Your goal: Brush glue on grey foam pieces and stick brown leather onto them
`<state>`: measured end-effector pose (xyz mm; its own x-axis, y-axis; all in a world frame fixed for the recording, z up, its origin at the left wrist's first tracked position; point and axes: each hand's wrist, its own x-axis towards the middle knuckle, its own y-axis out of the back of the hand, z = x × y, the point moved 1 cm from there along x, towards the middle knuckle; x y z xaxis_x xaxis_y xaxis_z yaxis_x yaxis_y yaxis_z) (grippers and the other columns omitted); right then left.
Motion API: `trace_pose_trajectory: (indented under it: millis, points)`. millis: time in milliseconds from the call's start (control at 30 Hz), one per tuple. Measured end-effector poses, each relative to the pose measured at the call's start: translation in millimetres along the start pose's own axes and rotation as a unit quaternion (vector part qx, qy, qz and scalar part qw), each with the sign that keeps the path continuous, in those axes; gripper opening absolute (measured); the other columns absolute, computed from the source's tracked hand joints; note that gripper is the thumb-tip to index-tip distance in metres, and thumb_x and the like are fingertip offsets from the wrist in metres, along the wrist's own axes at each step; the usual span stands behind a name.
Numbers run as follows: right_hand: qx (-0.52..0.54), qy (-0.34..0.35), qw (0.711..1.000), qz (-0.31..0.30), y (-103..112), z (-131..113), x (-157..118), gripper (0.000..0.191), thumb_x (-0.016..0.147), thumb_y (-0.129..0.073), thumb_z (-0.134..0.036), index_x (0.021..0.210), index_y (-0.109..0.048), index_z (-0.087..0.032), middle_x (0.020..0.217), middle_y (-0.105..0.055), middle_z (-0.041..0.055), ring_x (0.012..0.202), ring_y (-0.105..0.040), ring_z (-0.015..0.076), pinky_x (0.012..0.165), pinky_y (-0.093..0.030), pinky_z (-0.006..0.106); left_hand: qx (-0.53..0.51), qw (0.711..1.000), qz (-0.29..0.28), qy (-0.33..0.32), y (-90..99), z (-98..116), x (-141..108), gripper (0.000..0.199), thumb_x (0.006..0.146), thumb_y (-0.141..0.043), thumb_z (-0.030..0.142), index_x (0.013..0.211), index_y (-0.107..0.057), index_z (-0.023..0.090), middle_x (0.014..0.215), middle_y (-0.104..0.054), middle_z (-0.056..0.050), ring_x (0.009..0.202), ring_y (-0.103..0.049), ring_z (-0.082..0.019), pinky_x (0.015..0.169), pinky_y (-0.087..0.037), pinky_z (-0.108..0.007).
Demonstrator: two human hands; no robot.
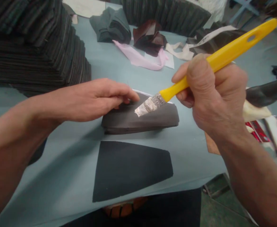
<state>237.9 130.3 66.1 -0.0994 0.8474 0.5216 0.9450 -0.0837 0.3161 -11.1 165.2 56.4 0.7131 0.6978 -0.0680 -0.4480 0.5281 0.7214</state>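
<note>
Right of centre, the right hand [214, 91] clamps the yellow brush [235, 49] (probably light, stiff-handled), while the left hand [98, 98], pinching or not I can't tell, meets the mid-frame dark stack [145, 119], likely flexible, best lifted by an edge

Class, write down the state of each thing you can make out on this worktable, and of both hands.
Brush: held slanted, bristles caked whitish.
Right hand: closed round the brush's handle.
Left hand: palm down, fingers slightly bent.
Small dark stack: piled, edges roughly lined up.
Single dark piece: lying flat, apart from the stack.
Pink strip: loose, curved.
Tall dark pile: stacked high, edges uneven.
</note>
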Motion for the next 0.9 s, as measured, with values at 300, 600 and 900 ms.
trace_pose_trajectory:
  millis: [300, 600, 900]
  points:
    - [0.067, -0.009, 0.991, -0.117, -46.1, -10.6, -1.7, 0.045, 0.1, -0.075, -0.061, 0.076, -0.072, -0.024, 0.066, -0.057, -0.0017, 0.058, -0.051, 0.0124, 0.059, -0.05, 0.028, -0.129, 0.99, 0.014, 0.047, 2.0, -10.0, 1.6, 0.049, 0.09, -0.052, 0.036, 0.129, -0.075, 0.018, 0.127, -0.079, 0.003, 0.121, -0.071, -0.024, 0.115, -0.057, -0.041]
    - [0.089, 0.081, 0.974, -0.193, -74.3, -8.1, 12.7, 0.045, 0.107, -0.07, -0.049, 0.072, -0.063, -0.021, 0.069, -0.055, -0.0026, 0.064, -0.052, 0.011, 0.058, -0.043, 0.026, -0.062, 0.998, 0.023, 0.015, 4.9, -18.2, 1.6, 0.049, 0.094, -0.048, 0.05, 0.113, -0.08, 0.018, 0.108, -0.08, 0.004, 0.101, -0.073, -0.018, 0.095, -0.061, -0.027]
    - [0.001, 0.083, 0.968, -0.239, -72.9, -5.4, 21.6, 0.048, 0.106, -0.069, -0.045, 0.065, -0.058, -0.022, 0.067, -0.058, -0.0011, 0.062, -0.054, 0.0135, 0.058, -0.035, 0.031, -0.087, 0.996, 0.024, 0.02, 4.4, -27.1, 5.1, 0.059, 0.093, -0.053, 0.062, 0.121, -0.079, 0.017, 0.12, -0.082, 0.002, 0.103, -0.072, -0.017, 0.099, -0.06, -0.026]
